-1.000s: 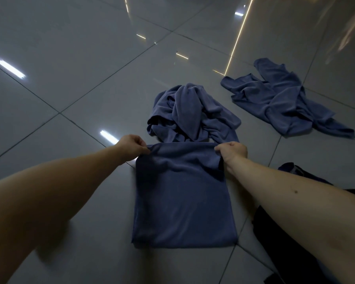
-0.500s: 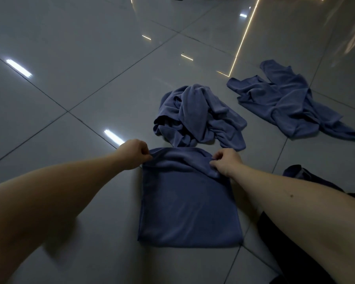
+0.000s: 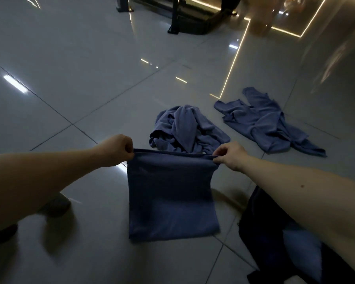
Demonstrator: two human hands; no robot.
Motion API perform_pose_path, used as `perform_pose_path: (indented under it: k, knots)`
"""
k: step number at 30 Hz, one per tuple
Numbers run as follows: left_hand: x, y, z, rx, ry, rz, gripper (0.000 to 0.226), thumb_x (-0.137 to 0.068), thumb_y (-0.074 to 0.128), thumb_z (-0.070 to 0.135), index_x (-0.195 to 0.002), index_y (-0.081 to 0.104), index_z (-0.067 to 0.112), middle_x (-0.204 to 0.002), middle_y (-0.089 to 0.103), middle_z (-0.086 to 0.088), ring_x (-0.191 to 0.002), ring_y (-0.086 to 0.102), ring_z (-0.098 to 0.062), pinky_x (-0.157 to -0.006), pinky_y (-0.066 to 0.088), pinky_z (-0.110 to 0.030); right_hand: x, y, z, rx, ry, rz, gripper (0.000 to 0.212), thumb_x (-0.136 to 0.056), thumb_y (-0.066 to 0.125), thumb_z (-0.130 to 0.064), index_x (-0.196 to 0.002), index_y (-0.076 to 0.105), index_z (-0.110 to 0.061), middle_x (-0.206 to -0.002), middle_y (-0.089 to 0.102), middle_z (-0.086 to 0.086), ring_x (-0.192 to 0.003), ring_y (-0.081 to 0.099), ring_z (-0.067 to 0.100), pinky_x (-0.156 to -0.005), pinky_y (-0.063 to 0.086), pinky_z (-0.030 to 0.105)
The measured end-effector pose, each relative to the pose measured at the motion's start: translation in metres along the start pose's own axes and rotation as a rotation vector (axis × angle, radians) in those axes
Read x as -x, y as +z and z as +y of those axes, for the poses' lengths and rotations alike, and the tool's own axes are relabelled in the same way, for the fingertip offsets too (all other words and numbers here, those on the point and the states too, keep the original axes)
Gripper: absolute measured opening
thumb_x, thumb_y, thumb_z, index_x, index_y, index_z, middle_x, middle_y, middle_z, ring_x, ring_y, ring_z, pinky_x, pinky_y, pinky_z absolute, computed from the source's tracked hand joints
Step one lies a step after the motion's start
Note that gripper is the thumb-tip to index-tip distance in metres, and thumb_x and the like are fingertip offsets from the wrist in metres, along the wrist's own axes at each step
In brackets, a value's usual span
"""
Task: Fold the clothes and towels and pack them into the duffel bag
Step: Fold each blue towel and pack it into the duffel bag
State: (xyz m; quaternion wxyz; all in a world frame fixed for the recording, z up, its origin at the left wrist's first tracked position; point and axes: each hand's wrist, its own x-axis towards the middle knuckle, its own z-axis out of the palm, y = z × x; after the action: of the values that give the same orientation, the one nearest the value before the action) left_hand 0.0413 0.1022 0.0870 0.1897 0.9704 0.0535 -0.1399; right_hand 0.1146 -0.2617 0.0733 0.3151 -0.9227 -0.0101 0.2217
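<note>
While the left hand [image 3: 116, 149] and right hand [image 3: 231, 155] each pinch a top corner of the folded dark blue terry towel [image 3: 170, 197], held up just left of the black fabric duffel bag [image 3: 264, 226], an uneven pull or slipping pinch could skew its fold.
</note>
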Motion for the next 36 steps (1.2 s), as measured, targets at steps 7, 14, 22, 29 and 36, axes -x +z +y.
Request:
perform_pose_path:
  k: [7, 14, 22, 29, 36]
  knots:
    - [0.065, -0.086, 0.036, -0.014, 0.179, 0.117, 0.01, -0.086, 0.07, 0.022, -0.078, 0.063, 0.021, -0.077, 0.063, 0.0, -0.073, 0.061, -0.018, -0.068, 0.052, -0.031, 0.073, -0.082, -0.04, -0.234, -0.075, 0.097, 0.01, -0.088, 0.075, -0.009, -0.098, 0.074, -0.009, -0.083, 0.07, 0.006, -0.07, 0.059, 0.014, -0.063, 0.048, 0.023]
    - [0.105, -0.098, 0.051, 0.155, 0.238, 0.269, 0.014, -0.082, 0.069, 0.016, -0.074, 0.057, 0.016, -0.072, 0.061, -0.007, -0.067, 0.06, -0.028, -0.062, 0.053, -0.039, 0.114, -0.088, -0.046, -0.308, -0.132, 0.194, 0.016, -0.088, 0.073, -0.005, -0.104, 0.074, -0.006, -0.09, 0.071, 0.007, -0.081, 0.065, 0.02, -0.067, 0.051, 0.022]
    - [0.112, -0.108, 0.045, 0.257, 0.308, 0.239, 0.013, -0.089, 0.07, 0.019, -0.078, 0.066, 0.015, -0.073, 0.064, -0.008, -0.063, 0.056, -0.016, -0.059, 0.046, -0.031, 0.121, -0.096, -0.049, -0.188, -0.209, 0.316, 0.011, -0.081, 0.08, -0.001, -0.091, 0.076, -0.006, -0.087, 0.072, 0.002, -0.082, 0.065, 0.012, -0.089, 0.054, 0.029]
    - [0.103, -0.107, 0.04, 0.234, 0.285, 0.259, 0.016, -0.085, 0.073, 0.018, -0.073, 0.063, 0.017, -0.072, 0.065, -0.003, -0.066, 0.06, -0.018, -0.062, 0.05, -0.032, 0.111, -0.096, -0.048, -0.223, -0.201, 0.332, 0.014, -0.077, 0.084, -0.003, -0.083, 0.077, -0.013, -0.089, 0.074, 0.001, -0.09, 0.071, 0.017, -0.092, 0.058, 0.035]
    - [0.106, -0.099, 0.035, 0.206, 0.236, 0.243, 0.013, -0.084, 0.074, 0.018, -0.075, 0.065, 0.014, -0.074, 0.065, -0.004, -0.068, 0.06, -0.019, -0.064, 0.05, -0.033, 0.105, -0.089, -0.052, -0.265, -0.195, 0.263, 0.018, -0.08, 0.083, -0.008, -0.097, 0.078, -0.007, -0.092, 0.075, 0.001, -0.088, 0.069, 0.012, -0.086, 0.055, 0.027]
